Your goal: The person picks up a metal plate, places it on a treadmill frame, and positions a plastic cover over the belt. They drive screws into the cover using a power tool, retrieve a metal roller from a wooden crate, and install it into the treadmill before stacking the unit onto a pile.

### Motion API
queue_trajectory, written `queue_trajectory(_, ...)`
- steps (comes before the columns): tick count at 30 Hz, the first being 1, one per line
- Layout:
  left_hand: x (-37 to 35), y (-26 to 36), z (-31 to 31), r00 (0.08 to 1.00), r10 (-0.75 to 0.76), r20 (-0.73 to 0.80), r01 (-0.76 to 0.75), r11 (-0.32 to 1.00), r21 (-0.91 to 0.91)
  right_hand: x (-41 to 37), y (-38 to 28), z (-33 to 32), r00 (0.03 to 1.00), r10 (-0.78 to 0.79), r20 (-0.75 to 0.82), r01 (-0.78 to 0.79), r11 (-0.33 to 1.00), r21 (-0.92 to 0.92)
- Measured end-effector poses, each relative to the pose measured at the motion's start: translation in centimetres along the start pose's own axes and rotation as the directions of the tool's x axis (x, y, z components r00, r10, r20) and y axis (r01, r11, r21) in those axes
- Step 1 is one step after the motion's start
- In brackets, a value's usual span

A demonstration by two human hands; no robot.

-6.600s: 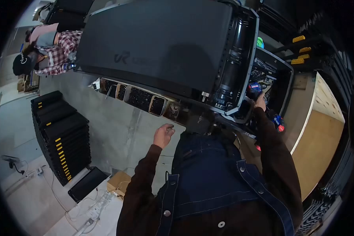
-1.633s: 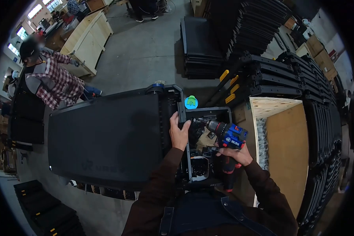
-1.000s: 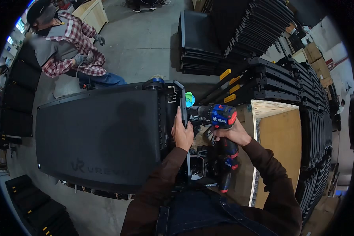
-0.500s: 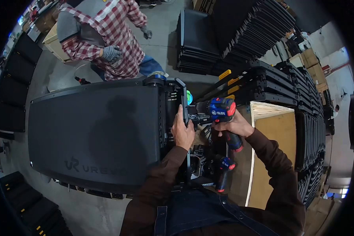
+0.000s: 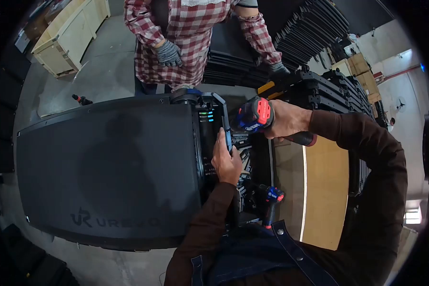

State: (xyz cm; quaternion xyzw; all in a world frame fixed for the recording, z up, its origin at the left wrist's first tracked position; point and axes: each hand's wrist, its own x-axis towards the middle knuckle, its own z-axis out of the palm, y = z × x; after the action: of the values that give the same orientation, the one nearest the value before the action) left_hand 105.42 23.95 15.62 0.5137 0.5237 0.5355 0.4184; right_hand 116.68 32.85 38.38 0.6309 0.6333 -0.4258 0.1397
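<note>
Your right hand (image 5: 285,119) is clenched around the grip of a blue-and-red cordless drill (image 5: 252,116). Its nose points at the frame rail (image 5: 225,128) at the end of a black treadmill (image 5: 109,167) — held level, it seems, to drive straight. Your left hand (image 5: 227,162) clasps that rail just below, apparently bracing it. A second drill (image 5: 270,198) lies in the open bay beneath — within reach. A person in a plaid shirt (image 5: 190,38) stands opposite.
</note>
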Motion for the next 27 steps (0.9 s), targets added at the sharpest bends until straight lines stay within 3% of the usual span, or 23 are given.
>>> queue_trajectory(7,-0.6,-0.4,-0.7,1.0,-0.003,-0.013,0.003,1.0,0.006,0.5,-0.6,0.7,0.999,0.045,-0.02,-0.043,0.997,0.066)
queue_trajectory(10,-0.5,1.0,-1.4,1.0,0.002,-0.016,-0.001,0.999,0.049,0.6,-2.9,0.2,0.997,0.075,0.026,-0.072,0.993,-0.09)
queue_trajectory(13,-0.6,0.7,-1.7,0.991,0.123,-0.048,-0.116,0.985,0.126,0.6,-0.8,0.4,0.996,0.01,0.086,-0.017,0.997,0.072)
queue_trajectory(16,-1.5,1.1,-2.0,0.995,0.099,-0.033,-0.094,0.987,0.131,-1.2,4.6,2.3,0.997,-0.066,0.049,0.054,0.973,0.225)
queue_trajectory(17,-1.0,0.7,-2.0,0.989,0.143,-0.046,-0.135,0.98,0.148,-1.5,6.9,3.3,0.978,-0.199,0.063,0.157,0.899,0.408)
queue_trajectory(20,-1.4,0.3,-1.6,0.992,0.129,-0.01,-0.125,0.977,0.172,-5.5,11.5,9.4,0.978,-0.166,-0.123,0.203,0.662,0.722)
queue_trajectory(23,-2.0,1.0,-3.2,0.994,0.088,0.071,-0.103,0.967,0.234,-4.6,16.4,16.8,0.987,-0.091,-0.129,0.158,0.482,0.862)
queue_trajectory(24,-2.3,0.5,-4.2,0.977,0.201,0.067,-0.211,0.956,0.202,-2.7,18.2,20.0,0.983,-0.022,-0.183,0.17,0.491,0.854)
queue_trajectory(25,-3.6,3.4,-6.2,0.986,0.154,0.068,-0.159,0.985,0.069,-0.8,19.7,23.2,0.97,0.042,-0.24,0.187,0.504,0.843)
queue_trajectory(26,-4.9,5.8,-9.0,0.982,0.173,0.075,-0.182,0.974,0.138,1.1,21.2,26.0,0.924,-0.029,-0.382,0.297,0.683,0.668)
queue_trajectory(27,-5.8,7.1,-11.5,0.947,0.3,0.116,-0.321,0.886,0.335,1.4,21.6,28.2,0.901,0.066,-0.428,0.213,0.792,0.572)
